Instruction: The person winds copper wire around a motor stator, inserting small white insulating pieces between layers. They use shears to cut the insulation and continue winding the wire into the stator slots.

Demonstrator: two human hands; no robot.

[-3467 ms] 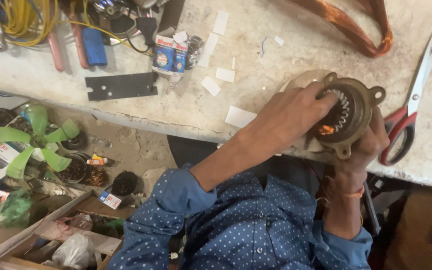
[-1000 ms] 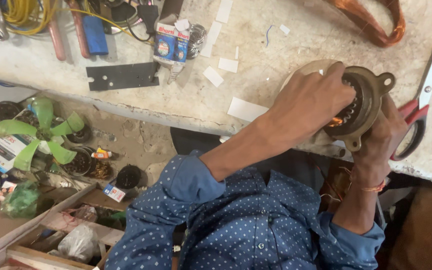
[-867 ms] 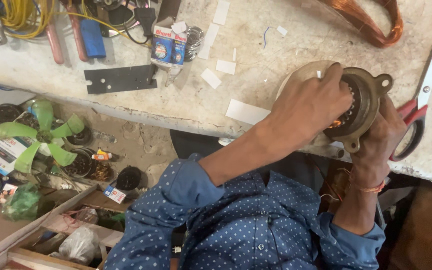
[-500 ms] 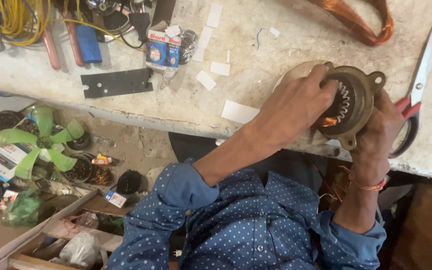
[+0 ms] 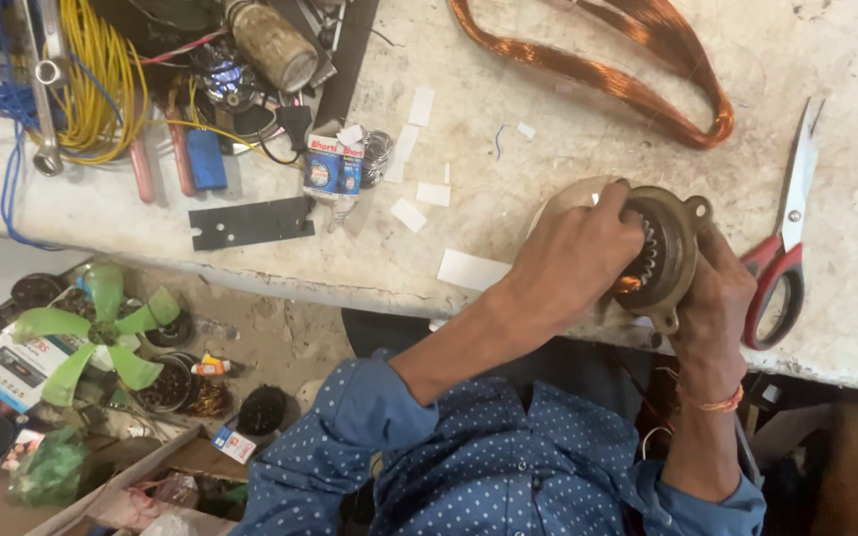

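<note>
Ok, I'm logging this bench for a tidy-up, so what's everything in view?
motor stator: one, brown-grey, bench edge, held by both hands
copper wire coil: one loop, orange, top of bench
scissors: one, red handles, right of the stator
paper slips: several, white, mid bench
metal plate: one, black, left of the slips
fan blade: one, green, floor at left
left hand: fingers over the stator
right hand: gripping the stator's right side

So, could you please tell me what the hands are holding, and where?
Both hold the round motor stator: right hand grips its outer rim, left hand fingers reach into its centre.
</note>
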